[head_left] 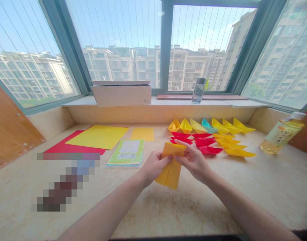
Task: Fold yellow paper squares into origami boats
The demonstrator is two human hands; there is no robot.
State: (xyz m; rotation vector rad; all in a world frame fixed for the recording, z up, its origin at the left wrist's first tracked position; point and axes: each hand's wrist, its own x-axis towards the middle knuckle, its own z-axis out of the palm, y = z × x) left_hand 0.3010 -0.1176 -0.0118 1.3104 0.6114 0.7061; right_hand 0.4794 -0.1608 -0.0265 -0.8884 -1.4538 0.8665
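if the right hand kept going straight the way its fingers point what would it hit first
The right hand pinches the folded yellow paper; past that, the nearest red paper boats look like the first thing in line, though the hand is raised and depth is unclear.

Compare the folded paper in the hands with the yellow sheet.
The folded paper is more orange than the yellow sheet. It is narrow and creased, the yellow sheet flat and wider. The left hand and right hand hold it; the yellow sheet lies on a red sheet. Both are paper.
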